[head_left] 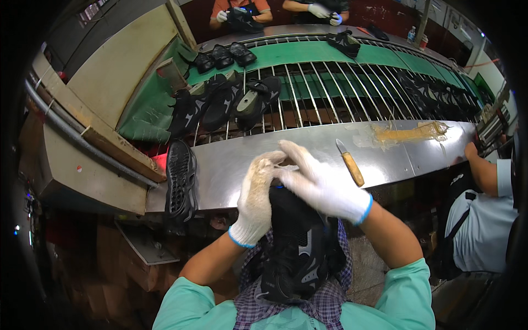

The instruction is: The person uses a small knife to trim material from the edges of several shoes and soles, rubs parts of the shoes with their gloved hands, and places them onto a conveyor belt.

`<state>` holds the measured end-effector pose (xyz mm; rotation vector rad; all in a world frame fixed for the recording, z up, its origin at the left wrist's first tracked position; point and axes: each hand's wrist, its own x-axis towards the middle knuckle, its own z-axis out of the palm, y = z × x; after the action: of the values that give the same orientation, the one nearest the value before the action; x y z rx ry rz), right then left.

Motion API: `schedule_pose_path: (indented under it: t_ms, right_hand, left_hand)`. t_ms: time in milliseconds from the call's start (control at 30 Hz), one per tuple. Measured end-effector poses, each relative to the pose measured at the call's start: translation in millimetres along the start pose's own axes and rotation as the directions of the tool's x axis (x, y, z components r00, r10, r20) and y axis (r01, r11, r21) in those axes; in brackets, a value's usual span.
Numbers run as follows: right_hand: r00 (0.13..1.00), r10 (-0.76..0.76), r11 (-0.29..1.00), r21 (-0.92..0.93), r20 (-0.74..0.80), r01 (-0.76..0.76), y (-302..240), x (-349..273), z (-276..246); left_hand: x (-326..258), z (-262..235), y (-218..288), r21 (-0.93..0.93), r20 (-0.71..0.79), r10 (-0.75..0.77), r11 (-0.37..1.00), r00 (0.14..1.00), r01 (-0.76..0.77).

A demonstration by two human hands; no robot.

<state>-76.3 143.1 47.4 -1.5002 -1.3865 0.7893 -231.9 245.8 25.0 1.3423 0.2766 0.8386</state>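
Observation:
A black athletic shoe (294, 236) with grey trim stands upright against my checked apron, above my lap. My left hand (256, 190), in a white knit glove stained yellowish at the fingers, is bent in over the shoe's upper end. From the other side my right hand (324, 190), gloved too, meets it. The fingertips of both come together just above the shoe; what lies between them, if anything, is hidden. On the metal table ahead and to the right lies a knife (352, 168) with a wooden handle and short pointed blade.
A black shoe sole (180, 179) lies at the metal table's (231, 165) left end. Yellowish residue (410, 133) marks its right side. Beyond runs a metal roller rack (308, 93) holding several black shoes (220, 104). Co-workers sit opposite (242, 14) and at the right (478, 220).

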Motion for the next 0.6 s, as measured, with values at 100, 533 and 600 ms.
schedule_pose_path:
  t_ms: [100,533,600]
  right_hand:
    - [0.995,-0.009,1.000,0.011,0.100,0.008,-2.8,-43.9,2.8]
    - [0.951,-0.278,0.907,-0.364,-0.135,0.213,-87.0,-63.2,-18.3]
    - [0.907,-0.362,0.918,-0.252,-0.214,0.307,-92.1,-86.9,-27.0]
  left_hand:
    - [-15.7,-14.0,-3.9,-0.040,-0.167,-0.138,0.990,0.976,0.133]
    - [-21.7,-28.5,-34.5,-0.193,0.205,-0.516,0.812,0.832,0.551]
    - [-49.5,-42.1,-58.7,0.053,0.268,-0.608,0.784,0.748,0.618]
